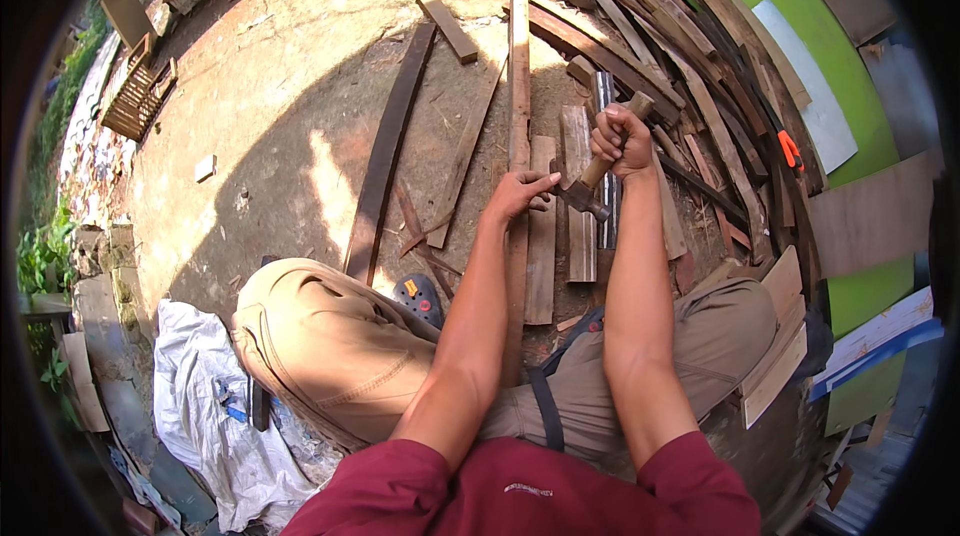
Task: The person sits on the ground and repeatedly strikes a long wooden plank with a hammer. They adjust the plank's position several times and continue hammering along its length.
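Note:
My right hand is wrapped round the wooden handle of a hammer, its dark metal head pointing down and toward my left hand. My left hand is closed in a pinch beside the hammer head, thumb and fingertips together. Whatever sits between those fingertips is too small to make out. Under the left hand runs a long narrow wooden beam, which stretches away from me. Two shorter pieces lie to its right: a flat board and a pale grooved timber.
Left of the beam lie a long dark plank and a short wood block. Piled timber curves along the right, with an orange-handled tool on it. A white sheet lies beside my left knee; a slatted wooden piece stands far left.

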